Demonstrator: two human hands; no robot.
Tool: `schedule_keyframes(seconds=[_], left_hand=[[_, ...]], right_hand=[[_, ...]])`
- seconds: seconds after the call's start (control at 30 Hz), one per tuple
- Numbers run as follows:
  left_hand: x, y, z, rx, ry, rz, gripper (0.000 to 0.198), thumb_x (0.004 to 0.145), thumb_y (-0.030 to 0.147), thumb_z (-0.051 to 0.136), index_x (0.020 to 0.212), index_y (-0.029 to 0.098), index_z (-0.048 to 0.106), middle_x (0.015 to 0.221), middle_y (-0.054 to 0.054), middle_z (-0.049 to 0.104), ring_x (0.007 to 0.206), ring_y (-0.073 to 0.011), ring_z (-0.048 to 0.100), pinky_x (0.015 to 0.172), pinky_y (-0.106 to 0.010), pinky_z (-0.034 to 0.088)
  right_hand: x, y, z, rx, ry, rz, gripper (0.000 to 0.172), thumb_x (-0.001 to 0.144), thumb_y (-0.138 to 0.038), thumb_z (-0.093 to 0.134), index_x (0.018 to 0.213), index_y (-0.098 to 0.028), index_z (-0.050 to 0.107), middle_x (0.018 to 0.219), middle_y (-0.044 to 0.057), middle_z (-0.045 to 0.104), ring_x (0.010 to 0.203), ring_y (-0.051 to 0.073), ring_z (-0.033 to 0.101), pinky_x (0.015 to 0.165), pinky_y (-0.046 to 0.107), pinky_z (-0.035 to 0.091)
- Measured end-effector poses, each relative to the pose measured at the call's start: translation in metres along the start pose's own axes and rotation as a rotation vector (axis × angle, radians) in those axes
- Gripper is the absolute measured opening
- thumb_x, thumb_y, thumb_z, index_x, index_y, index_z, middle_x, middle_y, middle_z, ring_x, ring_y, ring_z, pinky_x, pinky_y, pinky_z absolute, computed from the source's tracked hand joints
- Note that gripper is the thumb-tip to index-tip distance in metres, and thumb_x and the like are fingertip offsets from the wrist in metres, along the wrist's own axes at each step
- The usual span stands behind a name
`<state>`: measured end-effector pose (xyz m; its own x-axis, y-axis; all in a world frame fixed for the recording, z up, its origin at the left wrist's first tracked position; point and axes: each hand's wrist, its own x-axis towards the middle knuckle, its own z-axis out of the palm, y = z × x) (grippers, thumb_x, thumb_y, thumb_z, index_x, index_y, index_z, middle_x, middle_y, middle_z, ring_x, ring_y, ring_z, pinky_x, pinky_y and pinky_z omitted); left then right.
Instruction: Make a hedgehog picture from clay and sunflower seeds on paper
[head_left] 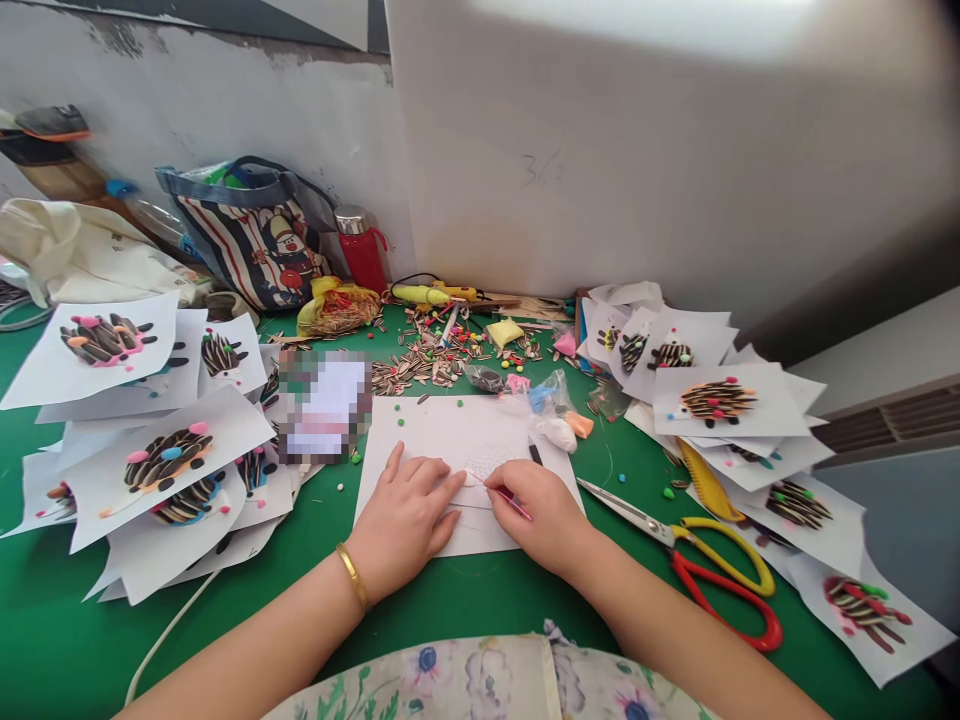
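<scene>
A sheet of white paper (442,425) lies on the green table in front of me, with a faint pale patterned shape (491,460) on it. My left hand (405,510) rests on the sheet, its fingers apart and its fingertips beside a small white piece (471,477). A gold bangle is on that wrist. My right hand (536,510) pinches a thin pink-purple stick (517,507), whose tip is at the white piece, close to the left fingertips. Whether the piece is touched is too small to tell. A black pen (534,452) lies just beyond my right hand.
Large scissors (697,555) with red and yellow handles lie right of the paper. Sheets with seed hedgehogs are piled at left (172,455) and right (720,400). Loose sunflower seeds (424,355), coloured clay (551,395), a blurred phone (326,405) and a red flask (362,250) stand behind.
</scene>
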<state>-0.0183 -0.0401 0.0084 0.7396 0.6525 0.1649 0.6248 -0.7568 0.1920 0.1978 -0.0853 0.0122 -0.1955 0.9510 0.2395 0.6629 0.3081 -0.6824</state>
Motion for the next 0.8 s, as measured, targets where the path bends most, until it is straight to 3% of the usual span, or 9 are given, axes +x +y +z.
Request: schedule_keyframes(seconds=[0.3, 0.8], left_hand=[[0.0013, 0.0052, -0.0007, 0.016, -0.022, -0.040, 0.043, 0.090, 0.032, 0.056, 0.132, 0.022, 0.056, 0.113, -0.008, 0.063, 0.111, -0.0277, 0.054, 0.116, -0.062, 0.019], [0.0022, 0.0053, 0.0012, 0.015, -0.015, -0.039, 0.046, 0.091, 0.034, 0.053, 0.135, 0.020, 0.054, 0.114, -0.010, 0.061, 0.109, -0.0285, 0.054, 0.116, -0.063, 0.018]], right_hand=[[0.0018, -0.0007, -0.0008, -0.002, -0.014, 0.083, 0.013, 0.087, -0.012, 0.053, 0.089, -0.021, 0.061, 0.080, 0.001, 0.065, 0.076, 0.016, 0.059, 0.069, 0.028, 0.045], [0.0020, -0.0015, -0.0019, -0.016, -0.008, 0.095, 0.012, 0.087, -0.013, 0.053, 0.089, -0.021, 0.061, 0.081, 0.001, 0.065, 0.077, 0.017, 0.060, 0.069, 0.029, 0.046]])
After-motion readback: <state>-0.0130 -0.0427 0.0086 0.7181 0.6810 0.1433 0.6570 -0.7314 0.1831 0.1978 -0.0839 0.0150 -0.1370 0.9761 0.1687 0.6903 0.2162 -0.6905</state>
